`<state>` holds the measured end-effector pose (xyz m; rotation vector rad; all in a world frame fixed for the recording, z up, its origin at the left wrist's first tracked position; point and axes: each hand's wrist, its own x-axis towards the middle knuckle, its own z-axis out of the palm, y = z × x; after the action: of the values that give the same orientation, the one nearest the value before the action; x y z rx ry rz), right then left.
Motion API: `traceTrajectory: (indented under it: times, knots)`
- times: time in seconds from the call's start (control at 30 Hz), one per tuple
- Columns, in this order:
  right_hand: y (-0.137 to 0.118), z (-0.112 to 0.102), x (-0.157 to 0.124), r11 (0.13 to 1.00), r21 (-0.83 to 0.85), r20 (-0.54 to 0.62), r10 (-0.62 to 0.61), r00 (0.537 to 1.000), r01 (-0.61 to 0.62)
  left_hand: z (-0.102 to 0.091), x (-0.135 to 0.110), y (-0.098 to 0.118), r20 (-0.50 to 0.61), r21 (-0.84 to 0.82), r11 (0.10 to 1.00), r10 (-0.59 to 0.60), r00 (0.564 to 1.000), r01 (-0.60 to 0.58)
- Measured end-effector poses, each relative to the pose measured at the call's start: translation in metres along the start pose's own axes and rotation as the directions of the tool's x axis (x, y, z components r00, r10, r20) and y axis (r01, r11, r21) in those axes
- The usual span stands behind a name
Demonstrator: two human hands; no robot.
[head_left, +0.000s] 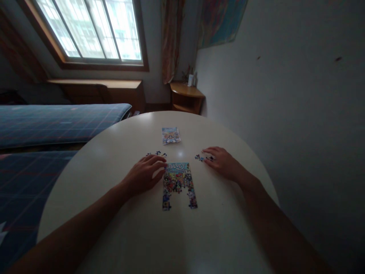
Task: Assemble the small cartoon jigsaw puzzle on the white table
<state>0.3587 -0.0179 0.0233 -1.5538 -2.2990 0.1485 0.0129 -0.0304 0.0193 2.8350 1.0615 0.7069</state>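
A partly assembled jigsaw puzzle [178, 177] lies flat on the round white table [225, 228], with a gap in the middle of its near edge. My left hand [145, 171] rests at the puzzle's upper left edge, fingers loosely spread and holding nothing I can see. Just beyond it lie loose puzzle pieces [159, 153], partly hidden by the fingers. To the right, my right hand [221, 161] is over another group of loose pieces [199, 157], its thumb and fingers apart around them. Farther back sits a small picture sheet [171, 136] with artwork like the puzzle's.
A bed with a blue plaid cover [57, 121] stands left of the table. Behind are a wooden desk [114, 83] under the window and a corner shelf [186, 90]. A white wall [285, 95] runs along the right side.
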Motion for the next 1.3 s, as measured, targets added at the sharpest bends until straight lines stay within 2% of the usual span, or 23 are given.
traceTrajectory:
  times: [0.07,0.13,0.2,0.27,0.53,0.73,0.83,1.03,1.2,1.3]
  knots:
    - [0.009,0.006,-0.001,0.994,-0.035,0.039,0.101,0.994,-0.1,0.001,-0.002,-0.009,-0.01,0.043,0.99,-0.131,0.991,0.131]
    - [0.012,0.013,-0.003,0.984,-0.044,0.112,0.174,0.978,-0.17,0.002,-0.004,-0.018,0.009,0.089,0.96,-0.268,0.963,0.266]
    - [0.011,0.019,-0.003,0.982,-0.041,0.167,0.191,0.967,-0.187,0.001,-0.007,-0.027,0.035,0.132,0.918,-0.381,0.924,0.374]
    - [0.006,0.024,-0.002,0.988,-0.029,0.184,0.153,0.971,-0.15,0.0,-0.01,-0.033,0.058,0.148,0.894,-0.435,0.899,0.423]
    - [-0.016,0.014,0.003,0.992,0.114,0.222,-0.074,0.972,0.049,-0.006,-0.013,-0.043,0.071,0.056,0.913,-0.406,0.911,0.403]
    - [-0.013,0.007,0.002,0.969,0.233,0.183,-0.122,0.975,0.078,-0.011,-0.013,-0.046,0.102,-0.021,0.872,-0.485,0.869,0.489]
    - [-0.008,0.002,0.0,0.959,0.277,0.154,-0.113,0.982,0.067,-0.011,-0.015,-0.049,0.132,-0.074,0.882,-0.453,0.882,0.465]
    - [0.006,-0.014,-0.004,0.976,0.217,0.134,-0.026,0.991,-0.003,-0.01,-0.015,-0.045,0.215,-0.227,0.917,-0.281,0.935,0.328]
    - [0.019,-0.022,-0.007,0.978,0.188,0.143,0.062,0.988,-0.089,-0.008,-0.015,-0.039,0.195,-0.245,0.927,-0.238,0.951,0.283]
    - [0.023,-0.021,-0.008,0.964,0.233,0.16,0.091,0.983,-0.127,-0.003,-0.014,-0.037,0.177,-0.233,0.934,-0.232,0.957,0.269]
